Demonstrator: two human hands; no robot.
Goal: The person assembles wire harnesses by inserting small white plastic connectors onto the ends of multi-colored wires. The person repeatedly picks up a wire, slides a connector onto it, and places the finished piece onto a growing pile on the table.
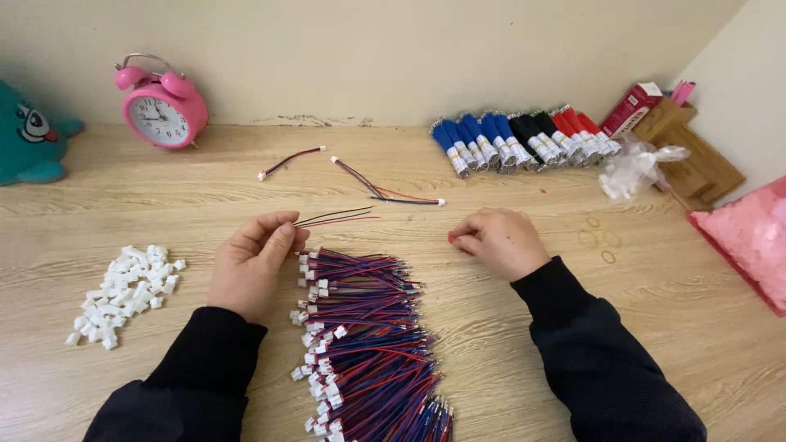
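My left hand (255, 258) pinches a thin red-and-black wire pair (340, 217) between thumb and fingers; the wires stick out to the right. My right hand (498, 239) rests on the table with fingers curled, a small red bit showing at its fingertips. Between my forearms lies a big pile of red-and-blue wire leads with white connectors (364, 344). A heap of loose white plastic connector housings (127, 295) lies left of my left hand. Two finished wire leads (291, 161) (389, 192) lie farther back on the wooden table (196, 205).
A pink twin-bell alarm clock (161, 102) stands at the back left, a teal plush toy (29, 135) at the left edge. Bundles of blue, black and red pieces (524, 141) line the back right, beside a clear plastic bag (637, 168), wooden boxes (696, 160) and a pink bag (749, 237).
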